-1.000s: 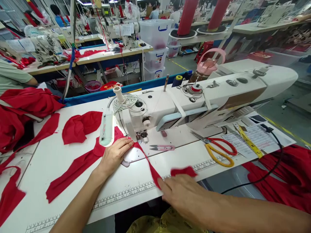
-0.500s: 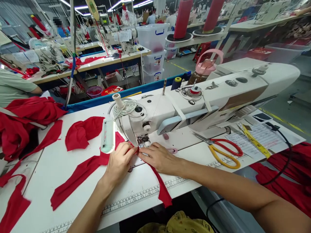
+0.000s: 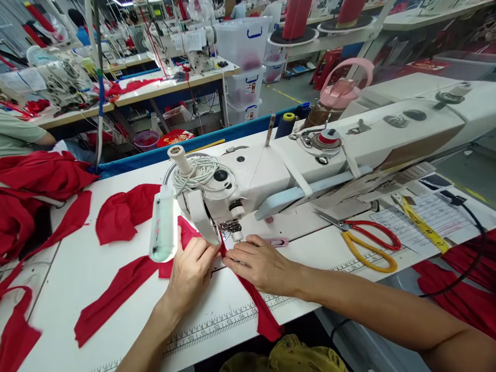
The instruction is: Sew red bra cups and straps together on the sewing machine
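Observation:
My left hand (image 3: 192, 264) is closed in a pinch on red fabric (image 3: 116, 294), just in front of the presser foot (image 3: 231, 227) of a white sewing machine (image 3: 256, 173). One band of that fabric runs left across the table, and part of it shows behind my fingers. Close beside it, my right hand (image 3: 263, 264) grips a narrow red strip (image 3: 260, 310), whose loose end hangs over the table's front edge. The two hands' fingertips nearly meet below the needle area. The fabric directly between them is mostly hidden.
Scissors (image 3: 370, 250) with red and yellow handles lie right of my right hand, near a yellow measuring tape (image 3: 420, 222) on paper. A cut red piece (image 3: 126, 214) and a red fabric heap (image 3: 42, 175) are at left. A pink-lidded jug (image 3: 341, 88) stands behind the machine.
The view has tilted down and moved closer to the machine. Both hands stay by the presser foot on the red fabric, their fingertips slightly nearer to me.

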`<state>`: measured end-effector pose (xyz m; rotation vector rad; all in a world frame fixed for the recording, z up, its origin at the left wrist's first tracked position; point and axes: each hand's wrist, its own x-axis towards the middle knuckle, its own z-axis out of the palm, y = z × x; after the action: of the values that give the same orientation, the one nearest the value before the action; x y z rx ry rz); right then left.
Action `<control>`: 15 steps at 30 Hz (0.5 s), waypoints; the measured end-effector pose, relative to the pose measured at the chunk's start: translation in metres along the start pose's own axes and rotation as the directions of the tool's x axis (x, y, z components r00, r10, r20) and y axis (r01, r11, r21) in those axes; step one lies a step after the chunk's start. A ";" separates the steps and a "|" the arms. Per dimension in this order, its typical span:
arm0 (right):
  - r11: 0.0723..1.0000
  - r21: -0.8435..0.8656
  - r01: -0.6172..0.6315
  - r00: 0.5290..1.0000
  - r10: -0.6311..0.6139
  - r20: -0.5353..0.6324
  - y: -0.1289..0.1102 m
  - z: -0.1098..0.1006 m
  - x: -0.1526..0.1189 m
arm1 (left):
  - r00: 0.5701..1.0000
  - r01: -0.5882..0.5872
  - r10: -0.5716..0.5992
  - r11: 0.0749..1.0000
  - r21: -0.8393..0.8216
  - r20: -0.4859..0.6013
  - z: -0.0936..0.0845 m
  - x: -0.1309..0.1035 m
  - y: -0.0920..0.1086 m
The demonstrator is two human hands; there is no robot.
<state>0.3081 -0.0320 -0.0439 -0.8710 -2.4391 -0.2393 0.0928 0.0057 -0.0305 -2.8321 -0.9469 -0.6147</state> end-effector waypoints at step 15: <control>0.999 0.046 -0.008 1.000 0.007 0.030 0.004 -0.006 -0.003 | 1.000 -0.023 0.019 0.983 0.182 0.019 0.008 -0.005 0.016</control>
<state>0.3149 -0.0324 -0.0409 -0.8695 -2.4587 -0.1677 0.1012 -0.0085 -0.0395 -2.6864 -0.9236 -0.4755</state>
